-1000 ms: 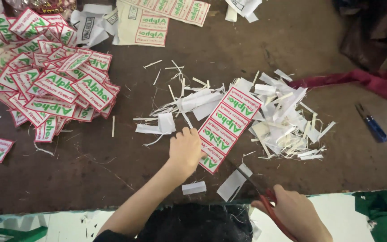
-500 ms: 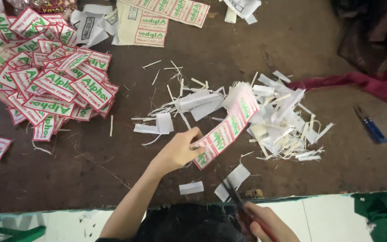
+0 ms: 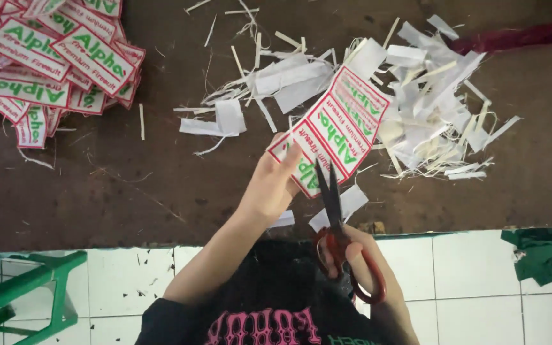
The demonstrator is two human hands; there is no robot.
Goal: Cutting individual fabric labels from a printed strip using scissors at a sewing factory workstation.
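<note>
My left hand (image 3: 275,182) grips the near end of a white strip of labels (image 3: 337,124) with red borders and green print, held tilted above the brown table (image 3: 161,191). My right hand (image 3: 359,262) holds red-handled scissors (image 3: 337,230), fingers in the loops. The dark blades point up and meet the strip's lower edge beside my left thumb.
A heap of white paper trimmings (image 3: 429,102) lies behind the strip. A pile of cut labels (image 3: 46,64) covers the table's left. A green stool (image 3: 20,300) stands on the white tiled floor at lower left, green cloth (image 3: 544,252) at lower right.
My left hand picked the label strip off the table and lifted it. My right hand brought the scissors up from the table edge to the strip. The view moved closer.
</note>
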